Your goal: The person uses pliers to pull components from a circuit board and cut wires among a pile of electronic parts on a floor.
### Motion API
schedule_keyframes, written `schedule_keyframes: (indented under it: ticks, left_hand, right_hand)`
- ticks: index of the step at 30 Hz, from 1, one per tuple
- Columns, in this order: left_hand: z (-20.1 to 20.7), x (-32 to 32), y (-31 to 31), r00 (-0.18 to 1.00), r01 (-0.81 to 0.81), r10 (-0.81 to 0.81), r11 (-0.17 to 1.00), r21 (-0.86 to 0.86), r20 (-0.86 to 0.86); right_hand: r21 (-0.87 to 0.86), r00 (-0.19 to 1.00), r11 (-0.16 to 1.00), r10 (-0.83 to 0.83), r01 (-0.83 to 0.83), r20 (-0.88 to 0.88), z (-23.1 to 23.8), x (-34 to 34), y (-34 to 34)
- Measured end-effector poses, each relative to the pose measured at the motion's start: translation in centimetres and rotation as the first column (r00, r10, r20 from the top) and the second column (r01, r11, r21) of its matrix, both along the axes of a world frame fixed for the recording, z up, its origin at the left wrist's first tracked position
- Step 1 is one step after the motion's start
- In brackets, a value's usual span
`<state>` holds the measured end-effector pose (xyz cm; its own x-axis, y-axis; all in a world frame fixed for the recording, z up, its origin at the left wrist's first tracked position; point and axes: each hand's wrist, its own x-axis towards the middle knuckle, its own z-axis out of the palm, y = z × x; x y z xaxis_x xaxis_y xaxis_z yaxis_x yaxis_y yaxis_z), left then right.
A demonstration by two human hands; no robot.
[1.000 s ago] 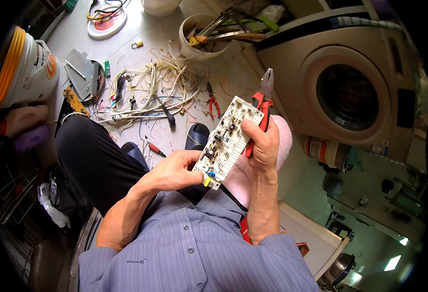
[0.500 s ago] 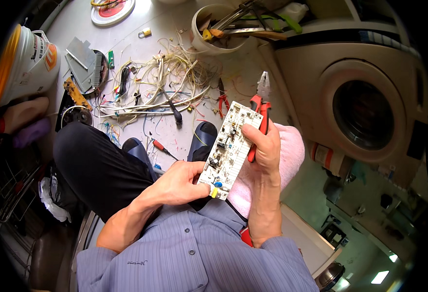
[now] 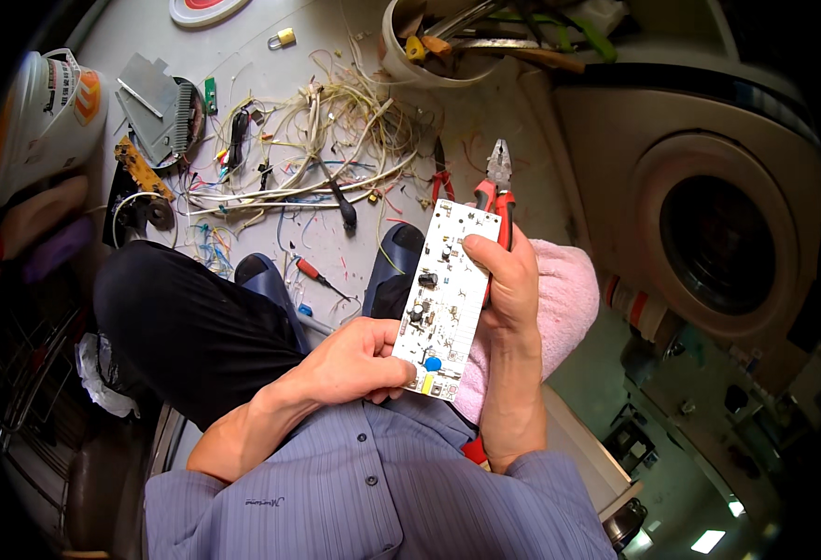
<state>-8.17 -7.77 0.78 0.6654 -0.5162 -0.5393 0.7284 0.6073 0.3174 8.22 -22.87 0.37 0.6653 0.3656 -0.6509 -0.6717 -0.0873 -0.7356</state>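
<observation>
A long white circuit board (image 3: pixel 452 299) is held over my lap, its component side up, with a blue disc part and a yellow block near its lower end. My left hand (image 3: pixel 359 362) pinches the lower left corner between thumb and fingers. My right hand (image 3: pixel 511 289) grips the upper right edge, thumb on top. The same hand also holds red-handled pliers (image 3: pixel 499 187) alongside the board, metal jaws pointing away from me. The fingers beneath the board are hidden. Under my right forearm a pink towel (image 3: pixel 564 299) covers my thigh.
On the floor lie a tangle of wires (image 3: pixel 336 140), a red screwdriver (image 3: pixel 315 273), another red-handled tool (image 3: pixel 440 177) and a padlock (image 3: pixel 282 38). A tool bucket (image 3: pixel 396 47) stands ahead, a front-loading washing machine (image 3: pixel 606 140) at right, a white bucket (image 3: pixel 61 121) at left.
The board has tilted so its face shows flatter and brighter, and its lower end has shifted slightly right. Both hands keep their grip; the whole view has moved a little.
</observation>
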Motion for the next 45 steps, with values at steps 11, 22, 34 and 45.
schedule_keyframes:
  ticks: [11, 22, 34, 45]
  left_hand:
    - [0.1, -0.3, 0.1, 0.996, -0.052, 0.047, 0.996, -0.067, -0.075]
    - [-0.3, -0.4, -0.3, 0.992, -0.109, 0.108, 0.994, -0.009, -0.071]
    - [-2.4, -0.7, 0.3, 0.742, -0.664, 0.665, 0.712, 0.229, 0.085]
    - [-1.3, -0.1, -2.0, 0.554, -0.784, 0.740, 0.618, -0.061, 0.381]
  right_hand:
    - [0.029, 0.998, 1.000, 0.007, -0.005, -0.061, -0.7, 0.1, 0.0]
    - [0.003, 0.999, 1.000, -0.017, 0.017, 0.045, -0.4, 0.0, 0.0]
    - [0.222, 0.927, 0.942, -0.300, 0.251, 0.226, -0.1, -0.1, -1.3]
    - [0.287, 0.865, 0.841, -0.496, 0.458, 0.075, -1.0, -2.1, -3.3]
